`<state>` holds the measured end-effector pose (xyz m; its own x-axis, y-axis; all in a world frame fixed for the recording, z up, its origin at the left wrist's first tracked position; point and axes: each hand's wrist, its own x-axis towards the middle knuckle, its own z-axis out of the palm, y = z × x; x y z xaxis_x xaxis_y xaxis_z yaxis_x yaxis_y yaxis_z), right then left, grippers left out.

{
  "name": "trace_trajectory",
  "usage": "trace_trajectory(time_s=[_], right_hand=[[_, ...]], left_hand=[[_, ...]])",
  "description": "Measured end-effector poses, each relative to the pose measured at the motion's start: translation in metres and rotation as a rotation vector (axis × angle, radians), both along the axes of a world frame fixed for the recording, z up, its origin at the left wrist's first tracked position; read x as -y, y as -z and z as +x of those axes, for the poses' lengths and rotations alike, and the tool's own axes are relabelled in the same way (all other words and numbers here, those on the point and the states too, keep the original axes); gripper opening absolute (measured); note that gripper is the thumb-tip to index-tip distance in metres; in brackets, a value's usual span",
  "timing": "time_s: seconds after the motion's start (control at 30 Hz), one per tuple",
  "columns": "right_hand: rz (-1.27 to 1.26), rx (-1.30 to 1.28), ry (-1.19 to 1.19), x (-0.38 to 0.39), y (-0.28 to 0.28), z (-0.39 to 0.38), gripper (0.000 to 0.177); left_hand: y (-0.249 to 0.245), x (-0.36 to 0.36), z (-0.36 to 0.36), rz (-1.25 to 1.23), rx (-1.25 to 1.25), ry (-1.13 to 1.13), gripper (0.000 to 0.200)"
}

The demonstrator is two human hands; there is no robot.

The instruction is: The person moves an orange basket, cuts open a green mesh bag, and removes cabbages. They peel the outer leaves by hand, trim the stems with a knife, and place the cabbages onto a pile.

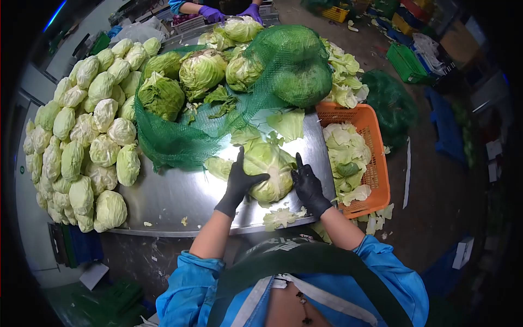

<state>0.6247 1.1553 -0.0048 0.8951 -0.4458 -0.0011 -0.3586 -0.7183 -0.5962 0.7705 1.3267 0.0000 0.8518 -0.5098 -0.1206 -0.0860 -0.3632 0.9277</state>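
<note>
A pale green cabbage (267, 169) rests on the steel table, its ribbed stem side facing up towards me. My left hand (238, 182), in a black glove, grips it from the left with the thumb laid across its top. On the opposite side my right hand (309, 188), also black-gloved, holds the cabbage's edge with the index finger stretched forward; its other fingertips are partly hidden. Loose leaves (286, 124) lie just beyond the cabbage, and a trimmed leaf piece (280, 218) lies at the front edge.
Peeled cabbages (103, 117) are piled at the left. A green mesh bag (180, 141) with several untrimmed cabbages spreads across the back. An orange crate (381, 180) of leaves stands at the right. Across the steel table (169, 201), another person's purple-gloved hands (211, 13) work.
</note>
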Motion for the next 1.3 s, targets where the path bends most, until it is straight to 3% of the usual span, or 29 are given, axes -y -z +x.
trace_trajectory(time_s=[0.07,0.17,0.23,0.27,0.3,0.37,0.47,0.5,0.53,0.57,0.63,0.67,0.7,0.77,0.87,0.97,1.0,1.13,1.23,1.3], right_hand=[[-0.054,-0.018,-0.021,-0.01,0.005,-0.003,0.061],[-0.095,-0.036,-0.038,-0.014,0.01,0.007,0.059],[-0.157,-0.142,0.041,-0.01,0.004,0.028,0.057],[0.025,-0.16,0.205,0.008,0.018,0.049,0.052],[0.024,-0.184,0.311,0.025,0.002,0.068,0.045],[0.126,-0.185,0.122,0.066,0.01,0.084,0.044],[0.057,0.079,0.102,0.084,0.016,0.065,0.041],[0.025,0.158,0.269,0.083,0.013,0.053,0.04],[0.085,0.228,0.284,0.083,0.022,0.045,0.041],[0.145,0.294,0.299,0.08,0.032,0.036,0.041],[0.446,0.22,0.235,0.052,0.042,0.019,0.041],[0.289,0.293,0.128,0.036,0.047,0.009,0.04],[0.257,0.223,0.083,0.026,0.059,0.001,0.046],[0.077,0.18,0.085,0.007,0.032,-0.01,0.054],[0.019,0.093,0.085,0.001,0.011,-0.024,0.06],[-0.05,-0.101,0.086,-0.001,-0.01,-0.021,0.063],[-0.093,-0.086,0.076,0.0,-0.004,-0.02,0.065],[-0.238,-0.233,0.096,0.014,0.004,-0.009,0.062],[-0.152,-0.131,0.278,0.08,0.016,0.025,0.054],[-0.169,-0.064,0.191,0.069,0.012,0.03,0.053]], left_hand=[[-0.001,0.007,0.001,0.151,0.116,0.049,0.112],[0.004,0.01,0.002,0.167,-0.02,0.048,0.112],[-0.001,0.008,-0.011,0.231,0.071,0.044,0.112],[-0.004,0.007,-0.019,0.293,0.163,0.036,0.113],[-0.005,0.002,-0.027,0.274,0.198,0.105,0.113],[-0.003,-0.011,-0.031,0.222,0.279,0.196,0.114],[-0.016,-0.024,-0.003,0.123,0.106,0.334,0.117],[-0.024,-0.022,0.006,0.048,0.01,0.418,0.115],[-0.029,-0.017,0.012,-0.028,0.097,0.453,0.111],[-0.042,-0.007,0.009,-0.087,-0.141,0.251,0.107],[-0.018,0.005,0.011,-0.115,0.025,0.101,0.111],[0.014,0.001,0.014,0.188,0.151,0.31,0.115],[0.023,-0.002,0.005,0.234,0.331,0.35,0.119],[-0.004,0.007,0.001,0.26,0.059,0.275,0.119],[-0.004,0.021,-0.013,0.288,0.064,0.134,0.118],[0.029,0.031,-0.011,0.079,0.131,0.018,0.116],[0.028,0.033,-0.012,-0.054,0.031,0.021,0.114],[0.004,0.043,-0.026,0.098,0.119,0.019,0.111],[0.0,0.04,-0.04,0.037,0.12,0.111,0.114],[0.027,0.036,-0.038,-0.039,0.172,0.155,0.113]])
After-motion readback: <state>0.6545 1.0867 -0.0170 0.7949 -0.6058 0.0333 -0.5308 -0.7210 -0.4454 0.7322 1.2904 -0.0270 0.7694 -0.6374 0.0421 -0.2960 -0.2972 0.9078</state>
